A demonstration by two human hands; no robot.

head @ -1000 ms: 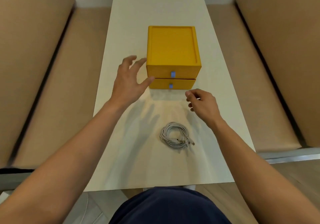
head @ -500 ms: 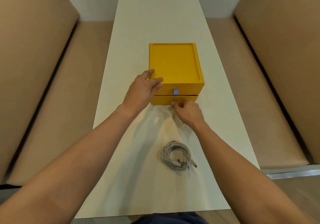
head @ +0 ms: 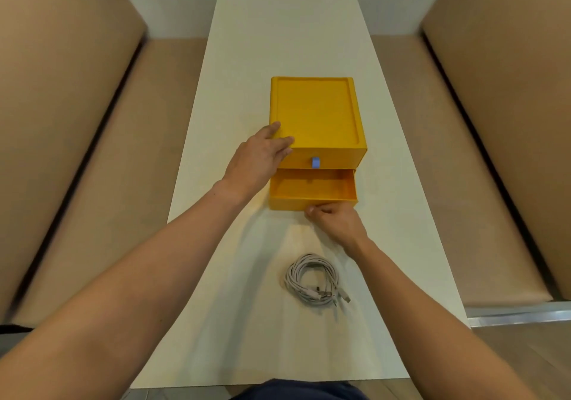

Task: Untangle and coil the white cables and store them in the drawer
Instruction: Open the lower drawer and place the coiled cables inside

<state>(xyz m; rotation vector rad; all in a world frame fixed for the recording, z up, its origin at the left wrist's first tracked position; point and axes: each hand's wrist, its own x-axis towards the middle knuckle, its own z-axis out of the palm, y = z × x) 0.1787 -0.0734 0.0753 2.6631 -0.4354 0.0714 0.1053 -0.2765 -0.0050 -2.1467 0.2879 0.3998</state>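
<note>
The left bench and the right bench, both tan and padded with tall backrests, flank the scene; a long white table runs between them, its near end at the bottom of the view.

A yellow box stands on the table at about mid-length, slightly right of the centre line; its top is a shallow recessed panel with a raised rim; the box carries two drawers, one above the other. The upper drawer is closed, flush with the box front; the drawer below it is partly pulled out toward the person, with its yellow floor and walls in view.

Two bare forearms reach in from the bottom corners. The left hand lies on the near left corner of the box; its fingers are straight and rest flat across the top edge, holding nothing; the palm covers the left end of the box front. The right hand sits at the front wall of the drawer, near its middle; the fingers are curled and grip the drawer there; the exact pinch point is hidden by the fingers.

The cables are white and form one loose round coil, flat on the table; the coil lies outside the drawer, nearer the person, apart from the drawer front and near the right wrist. A blue tab sits at the centre of the upper drawer front. The plugs project from the near right side of the coil.
</note>
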